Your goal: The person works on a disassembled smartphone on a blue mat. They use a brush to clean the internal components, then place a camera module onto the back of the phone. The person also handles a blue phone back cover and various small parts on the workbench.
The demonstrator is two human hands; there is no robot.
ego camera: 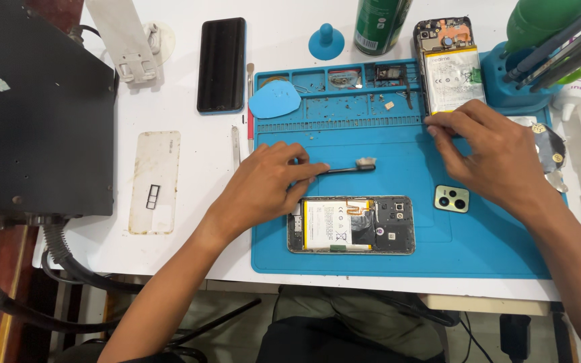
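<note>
The brush (351,168), a dark-handled one with a pale bristle head, lies flat on the blue mat (479,259), its handle end under the fingers of the left hand (267,185), which curl loosely over it; whether they grip it or only rest on it cannot be told. The bristle end points right, toward the middle of the mat. Just below the brush lies an opened phone (351,225), back cover off, battery and circuit board showing. To its right, apart from it, sits a small pale-green camera cover (452,199). The right hand (495,151) is at the mat's upper right, thumb and forefinger pressed together on something small at the lower edge of a second opened phone (448,64), which leans at the back of the mat; what they pinch is too small to tell. On the white table (189,154) left of the mat lie a black phone (222,64) face up and a clear back cover (155,181). A blue pick (274,99) rests on the mat's upper left corner.
</note>
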